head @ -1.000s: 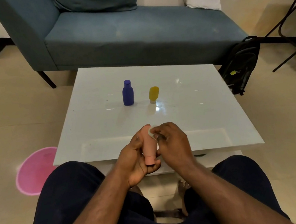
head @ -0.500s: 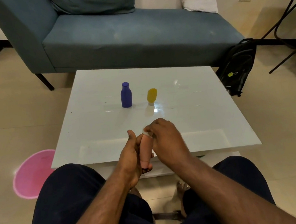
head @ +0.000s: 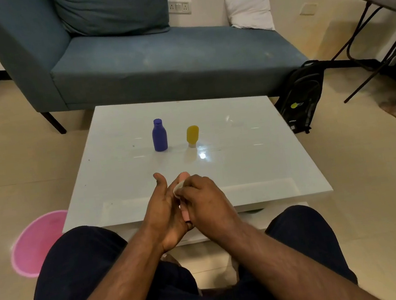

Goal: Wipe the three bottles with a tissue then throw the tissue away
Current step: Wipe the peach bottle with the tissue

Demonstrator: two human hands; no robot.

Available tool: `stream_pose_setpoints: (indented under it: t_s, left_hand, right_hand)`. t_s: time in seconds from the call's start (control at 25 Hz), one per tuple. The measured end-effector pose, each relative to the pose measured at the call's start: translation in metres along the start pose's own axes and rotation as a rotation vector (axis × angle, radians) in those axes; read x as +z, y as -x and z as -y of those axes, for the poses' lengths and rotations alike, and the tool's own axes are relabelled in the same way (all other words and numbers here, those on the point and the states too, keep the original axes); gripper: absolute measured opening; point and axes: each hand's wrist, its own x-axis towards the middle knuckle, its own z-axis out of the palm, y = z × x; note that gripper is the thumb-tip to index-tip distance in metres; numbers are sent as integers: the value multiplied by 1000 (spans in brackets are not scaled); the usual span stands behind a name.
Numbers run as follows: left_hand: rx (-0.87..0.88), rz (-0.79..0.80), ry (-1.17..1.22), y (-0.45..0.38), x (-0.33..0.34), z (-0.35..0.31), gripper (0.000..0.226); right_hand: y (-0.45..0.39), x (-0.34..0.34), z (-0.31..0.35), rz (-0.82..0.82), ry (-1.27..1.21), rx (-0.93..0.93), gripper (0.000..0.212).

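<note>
Pink bottle [head: 186, 213] now mostly hidden — both hands clamped round it, tissue [head: 178, 189] shifted left.

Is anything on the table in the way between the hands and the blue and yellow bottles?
Nothing visible. The stretch of white table between the hands and the blue bottle and yellow bottle is bare; only the pink bottle sits in the hands themselves.

three bottles are showing: one blue bottle [head: 159, 136] and one yellow bottle [head: 192, 135] are standing on the one white table [head: 257, 167], and one pink bottle [head: 186, 213] is sitting between two hands. one tissue [head: 178, 189] is showing.
</note>
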Motion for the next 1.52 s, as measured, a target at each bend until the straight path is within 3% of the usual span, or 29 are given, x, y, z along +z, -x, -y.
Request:
stream_pose_setpoints:
  t_s: [0.2,0.44,0.64,0.88,1.08,1.24,1.36,1.52]
  left_hand:
    - [30,8,-2,12,17,-5,78]
    - [9,-13,-24,25,25,-12,63]
    - [52,-23,-17,25,33,-7,34]
    - [-8,-95,110,-5,26,-15,40]
    - [-1,-218,-8,-37,21,-20,37]
    - [24,-325,-149,-75,20,-27,40]
    - [-6,-296,-189,-104,27,-28,41]
    - [-7,-271,-375,-152,29,-22,33]
  right_hand:
    - [-13,-21,-4,-193,-210,193,19]
    - [15,-19,0,-112,-238,88,21]
    - [-14,-34,-17,-236,-389,374,17]
    - [-7,-9,-21,-178,-331,264,19]
    - [-50,-13,-72,-232,-495,502,15]
    - [-65,-6,-116,-293,-827,736,26]
    - [-71,2,-147,-189,-778,741,36]
    - [-77,24,-183,23,-790,742,23]
